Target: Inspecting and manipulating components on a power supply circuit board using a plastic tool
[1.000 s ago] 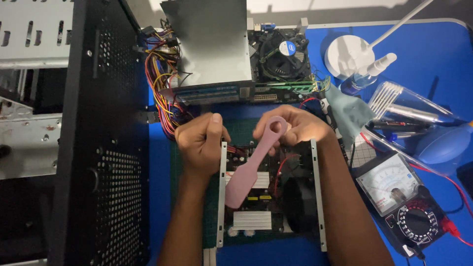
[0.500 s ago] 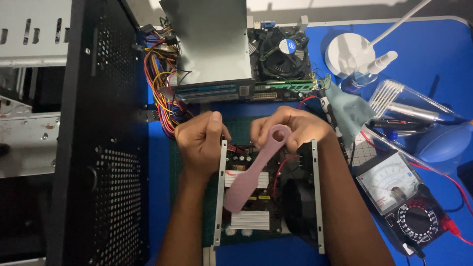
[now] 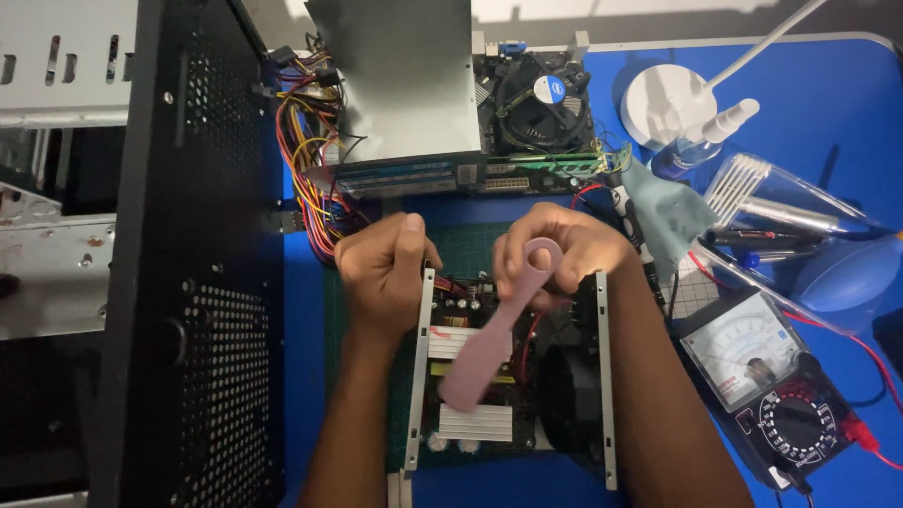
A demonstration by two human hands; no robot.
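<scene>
An opened power supply [image 3: 508, 376] lies on a green mat, its circuit board with capacitors and white heatsinks exposed. My right hand [image 3: 564, 249] grips the ringed handle of a pink flat brush [image 3: 484, 353], whose wide end hovers over the middle of the board. At the unit's upper left corner, my left hand [image 3: 381, 273] is clenched against the metal side wall, holding it steady.
A black perforated computer case [image 3: 198, 282] stands at the left with a bundle of coloured wires [image 3: 310, 188]. A motherboard with a cooler fan [image 3: 546, 108] is behind. An analog multimeter [image 3: 771, 395], spray bottle [image 3: 701, 141], blue cloth and pens lie at the right.
The pink brush has swung slightly left and down over the board. Both hands stay in nearly the same place.
</scene>
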